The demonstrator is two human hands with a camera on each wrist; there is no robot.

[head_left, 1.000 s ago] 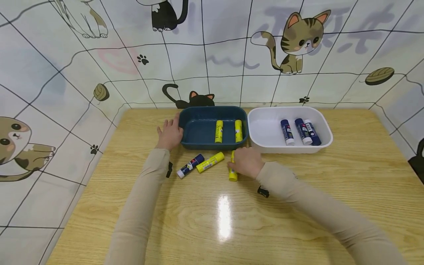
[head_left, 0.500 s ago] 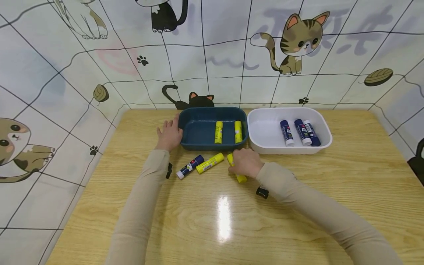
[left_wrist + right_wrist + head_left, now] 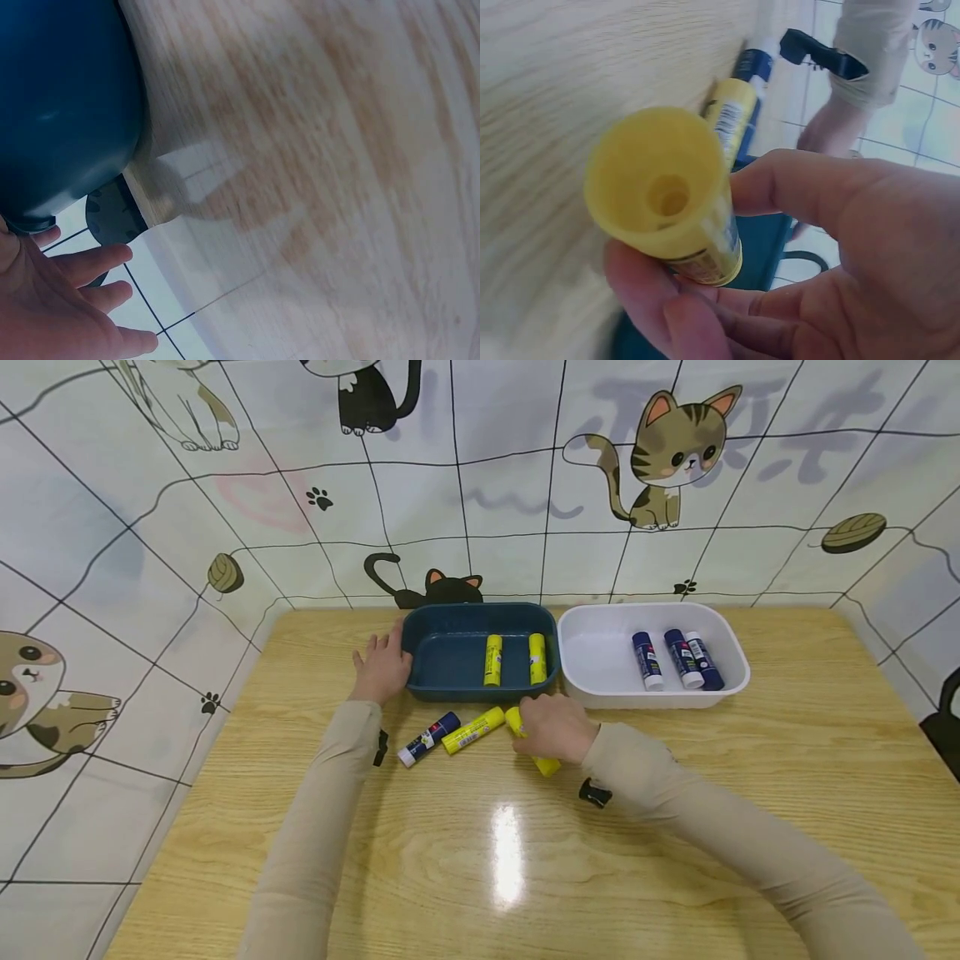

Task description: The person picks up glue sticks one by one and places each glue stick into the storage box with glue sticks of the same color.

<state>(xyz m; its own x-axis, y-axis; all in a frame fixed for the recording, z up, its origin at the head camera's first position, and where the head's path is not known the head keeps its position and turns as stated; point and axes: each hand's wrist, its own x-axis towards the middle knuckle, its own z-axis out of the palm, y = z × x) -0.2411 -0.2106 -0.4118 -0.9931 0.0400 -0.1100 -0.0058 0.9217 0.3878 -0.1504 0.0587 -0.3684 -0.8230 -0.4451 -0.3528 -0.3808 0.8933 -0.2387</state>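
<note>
My right hand [image 3: 557, 727] holds a yellow glue stick [image 3: 660, 184] between thumb and fingers, in front of where the two trays meet. In the right wrist view, the stick's hollow round end faces the camera. My left hand [image 3: 381, 668] touches the left end of the dark blue tray [image 3: 444, 653], its fingers spread and mostly straight. Two yellow glue sticks, one of them the left-hand one [image 3: 492, 661], lie in that tray. On the table in front are another yellow glue stick [image 3: 473, 731] and a blue glue stick with a white end [image 3: 429, 739].
A white tray [image 3: 600, 652] stands against the blue tray's right side, with three dark blue glue sticks, one being the leftmost [image 3: 648, 661], towards its right. Behind both trays rises a wall covering [image 3: 510, 560] with cat drawings. The wooden table [image 3: 420, 860] extends towards me.
The yellow glue stick in my right hand has turned from nearly straight front-to-back to a slant, its far end now pointing left. My left hand stays at the blue tray's end.
</note>
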